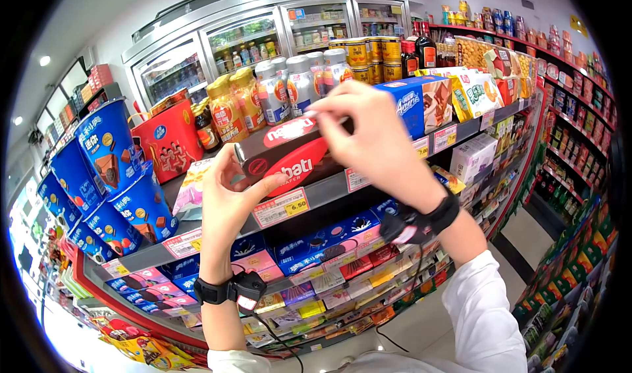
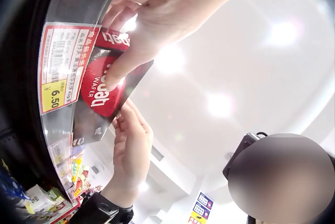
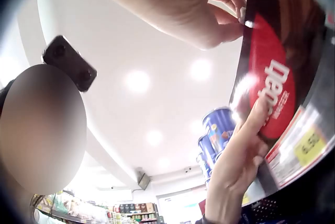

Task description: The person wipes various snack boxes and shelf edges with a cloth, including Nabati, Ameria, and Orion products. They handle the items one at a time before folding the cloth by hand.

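Note:
A dark brown wafer box with a red "nabati" label lies lengthwise at the shelf's front edge, above a 6.50 price tag. My left hand grips its left end, the thumb across the front and the fingers behind. At the upper edge, right of the middle, my right hand pinches the box with bent fingers. Part of the box's top is hidden behind that hand. In the left wrist view the left thumb presses on the red label of the wafer box.
Blue biscuit tubs and a red gift box stand to the left. Bottles line up behind the wafer box. On the right is a blue biscuit box. Lower shelves carry more blue packs.

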The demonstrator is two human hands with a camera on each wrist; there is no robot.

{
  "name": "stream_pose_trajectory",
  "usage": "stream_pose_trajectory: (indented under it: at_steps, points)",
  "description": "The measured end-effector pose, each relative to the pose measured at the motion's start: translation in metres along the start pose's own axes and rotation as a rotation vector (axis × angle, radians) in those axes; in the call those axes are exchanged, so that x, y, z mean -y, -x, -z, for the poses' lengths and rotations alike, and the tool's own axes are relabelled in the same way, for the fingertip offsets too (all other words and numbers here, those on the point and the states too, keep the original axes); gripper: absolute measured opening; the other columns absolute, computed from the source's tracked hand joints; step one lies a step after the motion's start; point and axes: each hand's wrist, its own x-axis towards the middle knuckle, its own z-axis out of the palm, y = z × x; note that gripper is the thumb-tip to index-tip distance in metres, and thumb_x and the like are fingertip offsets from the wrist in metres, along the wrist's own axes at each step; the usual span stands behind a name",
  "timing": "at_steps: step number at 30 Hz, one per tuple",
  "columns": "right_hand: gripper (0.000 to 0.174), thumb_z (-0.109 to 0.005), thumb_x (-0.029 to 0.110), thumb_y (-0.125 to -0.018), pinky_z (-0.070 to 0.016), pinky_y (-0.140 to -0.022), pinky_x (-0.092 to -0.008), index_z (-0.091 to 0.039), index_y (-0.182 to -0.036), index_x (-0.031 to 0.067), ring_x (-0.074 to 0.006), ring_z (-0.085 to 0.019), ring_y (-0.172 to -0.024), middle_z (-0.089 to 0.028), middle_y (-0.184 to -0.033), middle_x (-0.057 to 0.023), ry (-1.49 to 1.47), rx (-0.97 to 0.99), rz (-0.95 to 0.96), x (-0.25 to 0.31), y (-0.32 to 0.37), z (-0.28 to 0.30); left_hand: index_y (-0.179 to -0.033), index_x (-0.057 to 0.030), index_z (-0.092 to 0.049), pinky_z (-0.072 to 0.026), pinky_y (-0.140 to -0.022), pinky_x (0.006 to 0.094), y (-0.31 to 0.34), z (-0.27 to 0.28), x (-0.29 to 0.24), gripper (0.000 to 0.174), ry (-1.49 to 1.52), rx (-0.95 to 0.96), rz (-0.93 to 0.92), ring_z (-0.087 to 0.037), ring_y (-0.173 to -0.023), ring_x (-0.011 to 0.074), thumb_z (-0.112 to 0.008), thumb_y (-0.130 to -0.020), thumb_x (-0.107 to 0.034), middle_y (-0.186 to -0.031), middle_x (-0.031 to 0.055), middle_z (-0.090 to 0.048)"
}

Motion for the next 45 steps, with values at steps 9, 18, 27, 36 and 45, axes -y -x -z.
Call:
stream_pose_trajectory:
  at_steps: [9,18,27,36,45]
  points:
    - [0.012,-0.063,0.004,-0.077,-0.0455,-0.076,-0.0389,-0.071,-0.084,0.0,-0.0303,-0.062,-0.078,-0.064,-0.082,-0.0148,-0.031,0.098,0.149,0.046,-0.006,-0.032,-0.112,-0.0015,-0.055,-0.0519,-0.087,0.0256,0.0,0.004,0.01,0.042,0.067,-0.008,-0.082,-0.06,-0.096,0.0092,-0.072,-0.074,0.007,-0.105,0.0037,-0.063]
    - [0.013,-0.063,0.004,-0.08,-0.0514,-0.069,-0.0331,-0.073,-0.088,0.0002,-0.0274,-0.066,-0.073,-0.067,-0.08,-0.016,0.008,0.027,-0.025,-0.024,0.001,0.033,-0.105,-0.0005,-0.055,-0.0545,-0.08,0.0259,0.002,-0.001,-0.002,0.042,0.027,-0.007,-0.056,-0.065,-0.094,0.0122,-0.081,-0.072,0.0,-0.098,0.0068,-0.067]
    - [0.015,-0.067,0.007,-0.083,-0.0495,-0.072,-0.0291,-0.074,-0.095,0.0029,-0.0201,-0.066,-0.081,-0.07,-0.087,-0.0116,0.005,-0.183,-0.207,-0.047,0.013,0.061,-0.101,-0.0008,-0.056,-0.0541,-0.078,0.0255,0.001,-0.001,0.001,0.039,-0.029,-0.043,-0.064,-0.063,-0.091,0.0102,-0.082,-0.071,-0.003,-0.099,0.0047,-0.066]
    - [0.025,-0.067,-0.003,-0.082,-0.0522,-0.075,-0.0309,-0.071,-0.106,0.0052,-0.023,-0.067,-0.085,-0.067,-0.094,-0.0102,0.005,-0.373,0.02,-0.022,0.044,-0.012,-0.11,-0.0006,-0.059,-0.0519,-0.079,0.0271,-0.003,0.001,0.0,0.041,-0.01,0.009,0.001,-0.065,-0.089,0.0121,-0.08,-0.075,-0.007,-0.099,0.0079,-0.07]
    - [0.033,-0.067,-0.001,-0.079,-0.0504,-0.077,-0.0354,-0.067,-0.112,0.0071,-0.0263,-0.059,-0.086,-0.062,-0.096,-0.0068,-0.113,-0.208,0.159,-0.006,0.063,-0.041,-0.117,0.0022,-0.056,-0.0509,-0.08,0.0268,-0.005,0.004,0.004,0.049,0.01,0.018,0.052,-0.067,-0.089,0.0139,-0.08,-0.076,-0.008,-0.098,0.0126,-0.072]
